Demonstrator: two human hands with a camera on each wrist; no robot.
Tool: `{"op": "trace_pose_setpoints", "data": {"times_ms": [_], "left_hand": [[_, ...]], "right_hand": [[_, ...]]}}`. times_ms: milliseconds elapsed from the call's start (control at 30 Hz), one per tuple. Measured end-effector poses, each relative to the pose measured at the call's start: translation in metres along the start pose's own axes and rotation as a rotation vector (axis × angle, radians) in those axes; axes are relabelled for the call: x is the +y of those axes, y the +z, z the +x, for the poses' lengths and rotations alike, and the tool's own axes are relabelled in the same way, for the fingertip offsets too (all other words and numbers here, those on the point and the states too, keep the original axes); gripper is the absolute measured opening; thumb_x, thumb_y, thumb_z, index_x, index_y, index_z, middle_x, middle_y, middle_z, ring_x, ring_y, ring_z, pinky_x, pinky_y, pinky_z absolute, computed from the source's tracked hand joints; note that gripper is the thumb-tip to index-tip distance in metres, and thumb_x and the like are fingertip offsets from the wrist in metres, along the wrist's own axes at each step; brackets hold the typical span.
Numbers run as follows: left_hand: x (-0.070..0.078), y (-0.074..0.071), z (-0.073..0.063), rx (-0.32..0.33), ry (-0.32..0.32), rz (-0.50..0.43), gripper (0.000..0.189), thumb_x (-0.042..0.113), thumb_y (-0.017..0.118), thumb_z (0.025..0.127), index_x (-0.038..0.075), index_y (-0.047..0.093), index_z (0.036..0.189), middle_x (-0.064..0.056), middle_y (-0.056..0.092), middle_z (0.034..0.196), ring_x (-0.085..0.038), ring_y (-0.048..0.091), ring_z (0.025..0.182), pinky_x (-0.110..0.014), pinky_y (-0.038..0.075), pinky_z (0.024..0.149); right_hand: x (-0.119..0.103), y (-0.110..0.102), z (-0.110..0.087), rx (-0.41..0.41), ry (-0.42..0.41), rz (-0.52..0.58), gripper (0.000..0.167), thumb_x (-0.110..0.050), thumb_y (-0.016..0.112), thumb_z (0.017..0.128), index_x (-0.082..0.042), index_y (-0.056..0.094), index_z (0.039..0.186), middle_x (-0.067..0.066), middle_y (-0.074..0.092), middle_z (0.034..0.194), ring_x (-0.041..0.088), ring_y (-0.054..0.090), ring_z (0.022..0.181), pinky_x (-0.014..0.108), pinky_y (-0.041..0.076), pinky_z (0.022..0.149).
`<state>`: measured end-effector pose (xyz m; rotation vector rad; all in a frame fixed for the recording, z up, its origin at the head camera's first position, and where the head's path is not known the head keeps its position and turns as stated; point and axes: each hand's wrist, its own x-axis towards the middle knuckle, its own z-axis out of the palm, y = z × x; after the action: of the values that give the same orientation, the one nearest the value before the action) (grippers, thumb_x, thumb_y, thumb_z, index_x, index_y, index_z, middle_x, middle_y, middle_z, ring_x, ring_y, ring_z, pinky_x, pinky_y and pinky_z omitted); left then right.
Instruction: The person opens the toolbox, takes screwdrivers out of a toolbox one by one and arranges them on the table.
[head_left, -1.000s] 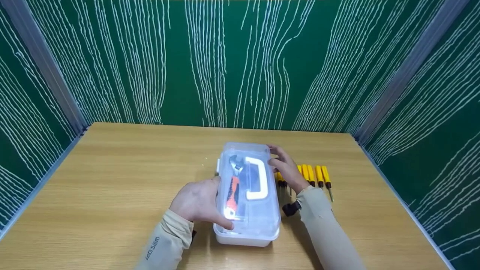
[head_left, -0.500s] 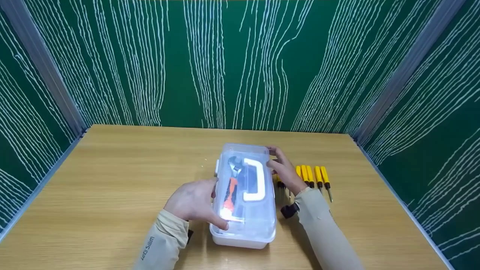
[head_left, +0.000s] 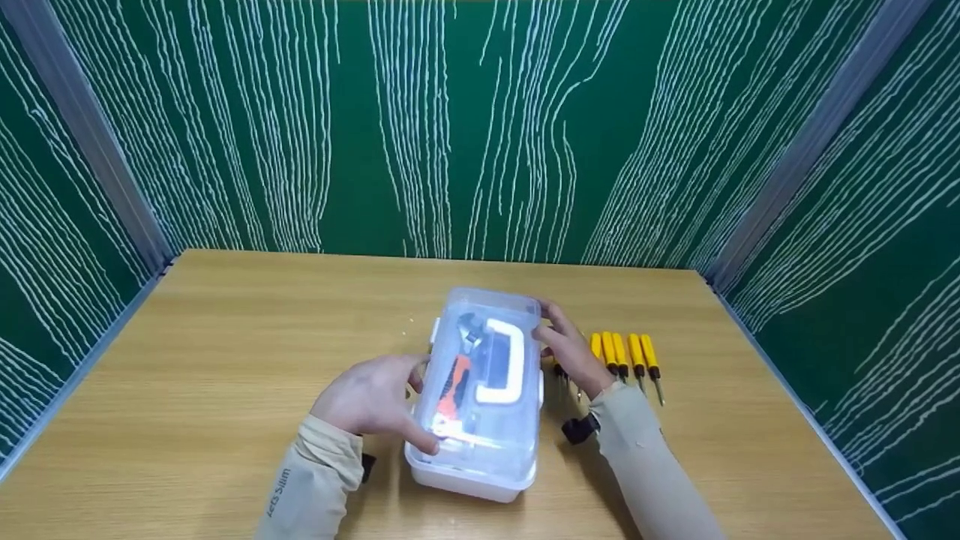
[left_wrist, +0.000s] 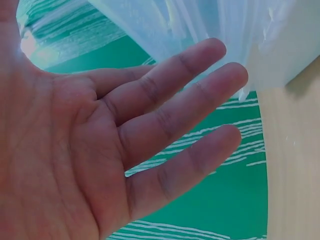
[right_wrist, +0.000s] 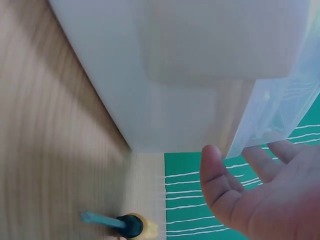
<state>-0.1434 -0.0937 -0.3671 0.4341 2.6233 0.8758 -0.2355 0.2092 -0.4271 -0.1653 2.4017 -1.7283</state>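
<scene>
A white toolbox [head_left: 499,457] with a clear lid and white carry handle [head_left: 517,360] sits on the table, lid down, slightly turned. Through the lid shows an adjustable wrench [head_left: 454,382] with an orange and black grip. My left hand [head_left: 371,397] is at the box's left side, its thumb at the lid's near left edge. In the left wrist view its fingers [left_wrist: 165,122] are extended and spread beside the box. My right hand [head_left: 570,349] is at the far right side, fingertips at the lid's edge; the right wrist view shows them loosely bent against the box [right_wrist: 180,115].
Several yellow-handled screwdrivers [head_left: 619,352] lie in a row right of the box, some partly hidden behind my right hand. Small pale specks [head_left: 407,326] dot the wooden table [head_left: 247,360]. Green walls [head_left: 352,135] with white wavy lines stand at the back and sides.
The toolbox has turned a little, its near end swinging left while its far end stays about in place. My left hand has moved left with it; the right hand has shifted slightly nearer.
</scene>
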Motion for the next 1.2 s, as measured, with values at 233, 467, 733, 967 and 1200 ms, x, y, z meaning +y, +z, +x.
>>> {"op": "trace_pose_setpoints", "data": {"times_ms": [233, 467, 733, 967, 1200], "left_hand": [[-0.013, -0.007, -0.002, 0.025, 0.007, -0.008, 0.108, 0.051, 0.092, 0.045, 0.028, 0.048, 0.140, 0.006, 0.063, 0.109, -0.018, 0.057, 0.094, -0.038, 0.050, 0.079], [-0.025, -0.014, -0.003, 0.040, -0.008, -0.054, 0.095, 0.047, 0.094, 0.044, 0.034, 0.056, 0.130, 0.009, 0.065, 0.103, -0.018, 0.059, 0.099, -0.040, 0.050, 0.084], [-0.027, -0.015, -0.006, 0.033, -0.055, -0.098, 0.089, 0.039, 0.094, 0.050, 0.034, 0.055, 0.130, 0.007, 0.063, 0.104, -0.021, 0.057, 0.101, -0.040, 0.049, 0.082], [-0.011, -0.008, -0.010, 0.023, -0.065, -0.095, 0.109, 0.036, 0.096, 0.049, 0.030, 0.040, 0.142, 0.001, 0.060, 0.118, -0.021, 0.056, 0.099, -0.046, 0.048, 0.090], [-0.014, -0.009, -0.005, 0.027, -0.038, -0.073, 0.108, 0.040, 0.095, 0.048, 0.030, 0.042, 0.141, 0.002, 0.059, 0.115, -0.019, 0.056, 0.096, -0.043, 0.050, 0.087]], "right_hand": [[0.001, 0.003, -0.008, 0.016, 0.024, -0.007, 0.056, -0.035, 0.053, 0.091, -0.040, 0.031, 0.142, -0.009, 0.031, 0.149, 0.028, 0.038, 0.131, 0.055, 0.036, 0.107], [0.003, 0.005, -0.017, 0.050, 0.034, -0.024, 0.058, -0.039, 0.055, 0.091, -0.042, 0.028, 0.143, -0.009, 0.028, 0.152, 0.027, 0.038, 0.134, 0.055, 0.033, 0.111], [0.004, 0.003, -0.019, 0.050, -0.005, 0.028, 0.056, -0.032, 0.054, 0.093, -0.034, 0.032, 0.144, 0.000, 0.032, 0.152, 0.030, 0.038, 0.134, 0.058, 0.029, 0.111], [0.004, 0.000, -0.013, 0.041, -0.012, 0.064, 0.055, -0.030, 0.050, 0.096, -0.032, 0.032, 0.147, -0.001, 0.032, 0.153, 0.029, 0.033, 0.135, 0.056, 0.030, 0.110], [0.005, -0.001, -0.011, 0.050, -0.037, 0.049, 0.048, -0.031, 0.053, 0.094, -0.033, 0.041, 0.141, -0.004, 0.040, 0.148, 0.026, 0.038, 0.132, 0.054, 0.032, 0.106]]}}
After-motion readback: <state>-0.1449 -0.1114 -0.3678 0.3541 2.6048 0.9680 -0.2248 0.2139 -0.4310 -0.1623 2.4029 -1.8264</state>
